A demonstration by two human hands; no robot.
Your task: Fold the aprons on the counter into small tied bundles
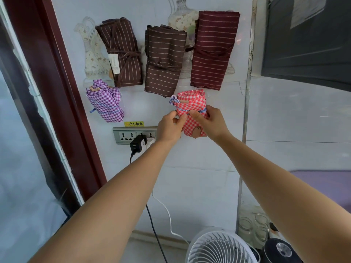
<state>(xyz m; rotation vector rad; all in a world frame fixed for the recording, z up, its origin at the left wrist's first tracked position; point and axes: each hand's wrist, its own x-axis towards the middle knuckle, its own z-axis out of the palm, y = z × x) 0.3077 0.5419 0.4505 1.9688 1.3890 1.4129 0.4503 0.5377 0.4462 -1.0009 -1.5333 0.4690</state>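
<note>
at far left on the white counter (pixel 209 177), a purple checked bundle (pixel 106 105) lies tied with blue-striped string, just beside a dark brown striped bundle (pixel 121 54) knotted at its middle. below them, a socket strip (pixel 125 135) holds a black adapter (pixel 137 144). a second brown striped bundle (pixel 163 61) lies next. at centre, your left hand (pixel 169 128) pinches the edge of the red checked apron bundle (pixel 191 105) resting on the counter; your right hand (pixel 210 124) grips its other side, thumb across its string (pixel 182 110). a maroon striped bundle (pixel 212 50) lies above.
</note>
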